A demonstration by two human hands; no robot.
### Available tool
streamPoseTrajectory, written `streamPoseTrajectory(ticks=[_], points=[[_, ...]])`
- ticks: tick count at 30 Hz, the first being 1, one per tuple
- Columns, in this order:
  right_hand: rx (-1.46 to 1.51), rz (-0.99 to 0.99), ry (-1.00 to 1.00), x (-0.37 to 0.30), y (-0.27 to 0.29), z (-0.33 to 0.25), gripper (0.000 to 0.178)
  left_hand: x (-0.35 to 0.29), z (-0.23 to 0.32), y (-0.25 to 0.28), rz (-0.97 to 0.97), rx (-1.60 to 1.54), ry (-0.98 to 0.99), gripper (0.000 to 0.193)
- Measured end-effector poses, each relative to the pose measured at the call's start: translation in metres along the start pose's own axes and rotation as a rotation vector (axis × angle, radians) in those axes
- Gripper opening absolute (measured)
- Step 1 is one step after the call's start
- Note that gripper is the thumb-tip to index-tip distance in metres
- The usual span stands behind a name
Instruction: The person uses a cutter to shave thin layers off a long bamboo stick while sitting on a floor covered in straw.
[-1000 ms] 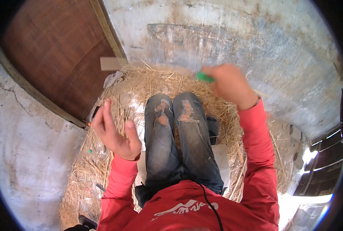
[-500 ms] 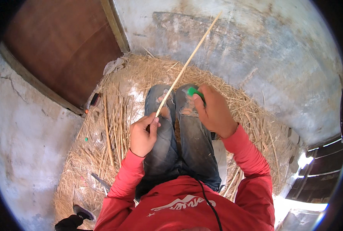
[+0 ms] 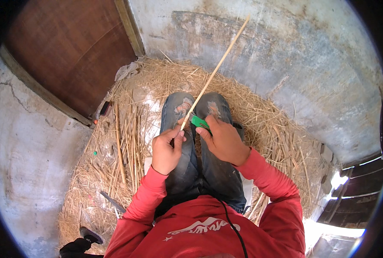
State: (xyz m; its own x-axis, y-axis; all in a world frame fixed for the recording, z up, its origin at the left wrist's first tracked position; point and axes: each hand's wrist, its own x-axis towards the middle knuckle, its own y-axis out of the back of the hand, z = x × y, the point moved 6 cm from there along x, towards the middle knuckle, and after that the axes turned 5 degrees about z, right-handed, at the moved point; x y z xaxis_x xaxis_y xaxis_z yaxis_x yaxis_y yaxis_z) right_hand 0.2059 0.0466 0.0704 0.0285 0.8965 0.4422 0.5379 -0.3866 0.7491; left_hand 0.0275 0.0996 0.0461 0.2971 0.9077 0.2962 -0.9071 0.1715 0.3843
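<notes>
Closest: red top (image 3: pixel 187 210) w/ black cord (image 3: pixel 234 224), at the waist end of the ripped jeans (image 3: pixel 221 180). L hand (image 3: pixel 165 150), over the jeans' L leg, pinches the lower end of a pale stick (image 3: pixel 214 73) btwn thumb & fingers. The stick slants up over the jeans' knees, far tip well beyond them & to the R. R hand (image 3: pixel 228 144), over the jeans' R leg, is closed round a green tool (image 3: pixel 200 122), its front end pointing at the stick near the L fingertips; can't tell if it's touching. Loose straw (image 3: pixel 269 124) covers the floor both sides of the jeans & past the knees; longer stalks (image 3: pixel 131 150) lie just L, w/ a grey strip (image 3: pixel 112 201) nearer the hip end. Dark shoe (image 3: pixel 91 235) well L of the jeans' waist. Farther: pale crumpled cloth (image 3: pixel 127 72) beyond the knees, L; brown panel (image 3: pixel 75 56) past it; stained wall (image 3: pixel 264 56) beyond the jeans, ahead & R.
</notes>
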Motion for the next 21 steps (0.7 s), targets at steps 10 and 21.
streamPoseTrajectory(ticks=[10,21], points=[[-0.067,0.002,-0.035,0.003,-0.014,0.017,0.034,-0.001,0.003,-0.002,0.018,0.089,-0.096,0.022],[-0.032,0.32,-0.434,0.009,0.092,0.126,0.043,-0.028,-0.007,0.031,-0.028,0.054,-0.041,0.021]])
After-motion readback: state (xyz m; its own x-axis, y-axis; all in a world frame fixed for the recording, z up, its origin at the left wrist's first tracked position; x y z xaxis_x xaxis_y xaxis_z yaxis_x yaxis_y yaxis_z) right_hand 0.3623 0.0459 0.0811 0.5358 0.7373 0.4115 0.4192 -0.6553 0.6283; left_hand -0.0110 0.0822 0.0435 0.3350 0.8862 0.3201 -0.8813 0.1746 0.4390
